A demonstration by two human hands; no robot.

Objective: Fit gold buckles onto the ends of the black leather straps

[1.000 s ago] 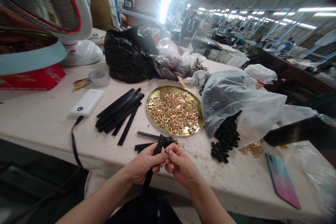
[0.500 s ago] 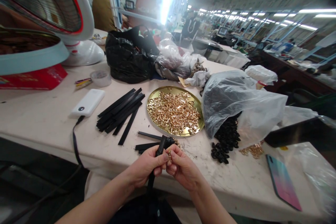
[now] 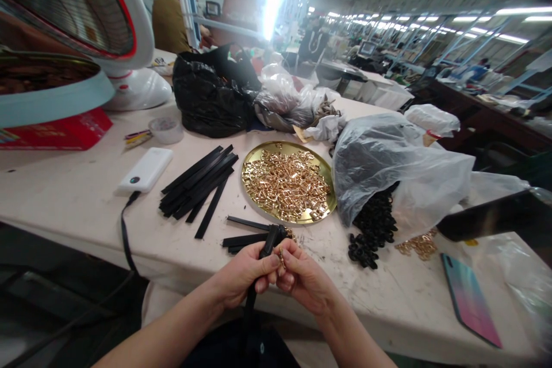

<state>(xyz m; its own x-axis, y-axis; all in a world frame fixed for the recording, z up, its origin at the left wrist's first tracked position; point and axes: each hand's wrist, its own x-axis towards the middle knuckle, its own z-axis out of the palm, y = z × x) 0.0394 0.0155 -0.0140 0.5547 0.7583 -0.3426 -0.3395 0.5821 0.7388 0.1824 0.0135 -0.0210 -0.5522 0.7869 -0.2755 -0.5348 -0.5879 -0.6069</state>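
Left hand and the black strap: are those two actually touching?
Touching: the head view shows the left hand closed around the black strap, its thumb lying across it.

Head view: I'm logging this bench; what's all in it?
Table: one, pale, centre
Fan: one, white-red, far left
Round tub: one, pale blue, by fan
Box: one, red, under tub
Power bank: one, white, left
Cable: one, black, at power bank
Small tub: one, clear, behind power bank
Bag: one, black, back
Clear bags: several, whitish, behind tray
Strips: many, black, left
Tray: one, gold, centre
Metal pieces: many, gold, on tray
Large bag: one, translucent, right
Small pieces: many, black, at its mouth
Phone: one, blue-pink, right
Co-worker: one, brown top, background
Left hand: one, bare, gripping black strap
Right hand: one, bare, pinching gold piece
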